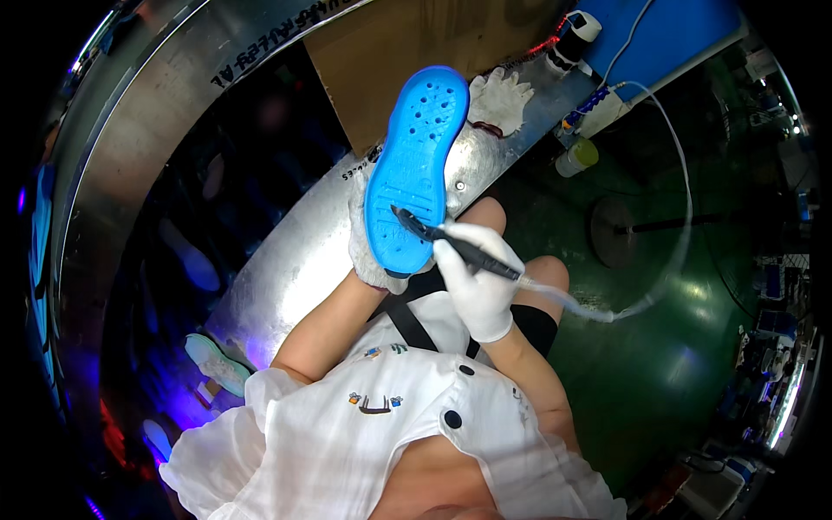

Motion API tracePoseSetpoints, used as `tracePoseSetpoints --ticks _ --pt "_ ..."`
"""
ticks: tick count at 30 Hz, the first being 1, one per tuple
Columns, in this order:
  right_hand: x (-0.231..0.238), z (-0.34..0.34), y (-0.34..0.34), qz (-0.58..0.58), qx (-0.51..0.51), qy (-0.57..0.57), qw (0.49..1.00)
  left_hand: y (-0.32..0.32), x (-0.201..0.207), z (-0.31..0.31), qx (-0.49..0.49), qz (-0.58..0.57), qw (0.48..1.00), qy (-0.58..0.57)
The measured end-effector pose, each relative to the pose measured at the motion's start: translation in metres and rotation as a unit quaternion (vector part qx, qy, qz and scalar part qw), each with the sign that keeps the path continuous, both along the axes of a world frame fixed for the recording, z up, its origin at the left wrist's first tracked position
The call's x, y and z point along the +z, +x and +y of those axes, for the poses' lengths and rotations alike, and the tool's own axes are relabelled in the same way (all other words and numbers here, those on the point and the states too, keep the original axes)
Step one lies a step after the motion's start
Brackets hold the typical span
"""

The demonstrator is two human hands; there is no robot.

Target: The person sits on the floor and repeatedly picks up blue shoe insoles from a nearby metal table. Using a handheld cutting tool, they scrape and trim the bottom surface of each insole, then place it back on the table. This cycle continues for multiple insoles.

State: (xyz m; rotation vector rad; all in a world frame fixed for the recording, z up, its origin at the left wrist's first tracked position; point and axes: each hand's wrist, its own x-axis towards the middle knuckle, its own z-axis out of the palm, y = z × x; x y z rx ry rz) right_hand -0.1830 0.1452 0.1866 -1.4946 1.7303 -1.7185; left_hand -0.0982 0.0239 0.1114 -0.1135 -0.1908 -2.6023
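My left hand, in a whitish work glove, grips a bright blue shoe sole from behind and holds it up with its toe end pointing away. Small round holes dot the toe and heel areas, and grooves cross its middle. In my right hand, gloved in white, is a black pen-shaped tool with a clear hose running from its back end. The tool's dark tip lies over the sole's grooved part, near the heel; whether it touches the surface I cannot tell.
Beyond the sole, a metal bench carries a spare white glove and a cardboard sheet. A pale green shoe sole sits at lower left. On the right are a yellow-lidded jar, a blue panel and a round stand base.
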Motion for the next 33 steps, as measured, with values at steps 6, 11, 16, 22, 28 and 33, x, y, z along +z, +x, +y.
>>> tracePoseSetpoints --ticks 6,11,16,22,28,33 --pt "0.009 0.002 0.003 -0.225 0.029 0.075 0.971 0.003 0.001 -0.017 -0.056 -0.014 0.998 -0.015" --pt "0.008 0.006 -0.029 0.266 0.128 -0.019 0.955 0.008 0.023 -0.033 -0.127 0.04 0.988 -0.08" --pt "0.021 0.001 -0.027 0.049 0.226 0.039 0.972 0.016 0.045 -0.049 -0.199 -0.086 0.974 -0.057" --pt "0.044 0.015 -0.021 0.335 0.25 0.103 0.903 0.025 0.054 -0.066 -0.099 -0.335 0.866 -0.357" --pt "0.057 0.015 -0.018 0.376 0.212 0.118 0.894 0.013 0.006 -0.085 -0.124 -0.319 0.815 -0.468" --pt "0.047 0.01 -0.031 0.268 0.159 0.049 0.949 0.023 0.043 -0.077 -0.196 -0.321 0.88 -0.289"
